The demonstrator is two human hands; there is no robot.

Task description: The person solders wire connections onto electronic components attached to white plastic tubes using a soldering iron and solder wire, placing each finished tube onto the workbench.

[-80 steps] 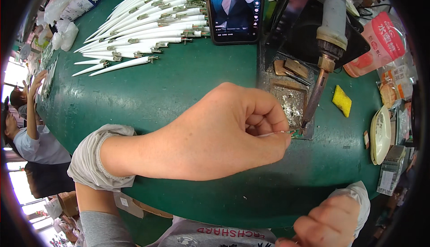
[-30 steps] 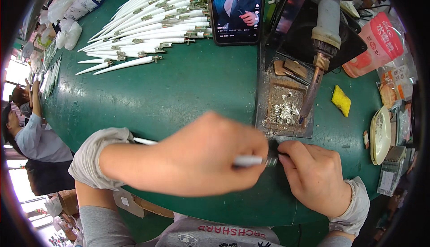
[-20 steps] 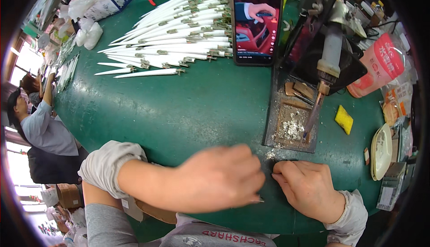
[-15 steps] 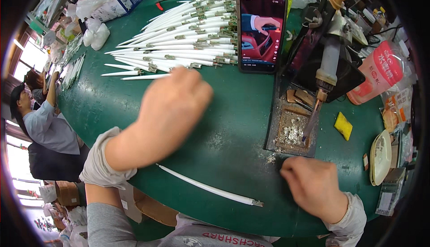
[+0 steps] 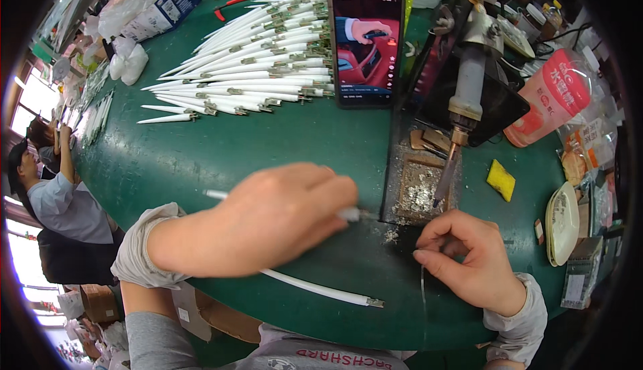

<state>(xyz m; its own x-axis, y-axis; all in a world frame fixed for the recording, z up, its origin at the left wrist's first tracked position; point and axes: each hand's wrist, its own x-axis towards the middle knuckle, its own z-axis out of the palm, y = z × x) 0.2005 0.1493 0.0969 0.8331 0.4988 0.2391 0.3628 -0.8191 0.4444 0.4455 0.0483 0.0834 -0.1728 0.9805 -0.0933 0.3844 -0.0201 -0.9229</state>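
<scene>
My left hand [image 5: 291,216] is closed round a white tapered stick [image 5: 349,214]. The stick's grey end points right, toward the soldering iron [image 5: 458,129], and its thin end shows behind my wrist. My right hand [image 5: 469,256] pinches a thin strand of solder wire [image 5: 423,289], which hangs down from the fingertips. The iron is fixed tip-down over a solder-spattered tray [image 5: 402,202]. Another white stick [image 5: 321,288] lies near the table's front edge, partly hidden by my left forearm. Beyond my left hand spreads a pile of similar sticks [image 5: 268,58] with small circuit-like ends.
A phone [image 5: 367,48] stands upright beside the pile. Right of the iron are a yellow sponge [image 5: 501,180], a pink bottle [image 5: 549,95] and a pale dish [image 5: 562,226]. Red-handled pliers [image 5: 231,7] lie far back. Another person [image 5: 63,192] sits at the left.
My left hand has come back from the pile toward the iron with a white stick. Solder wire now shows at my right fingertips. The whole view has shifted slightly.
</scene>
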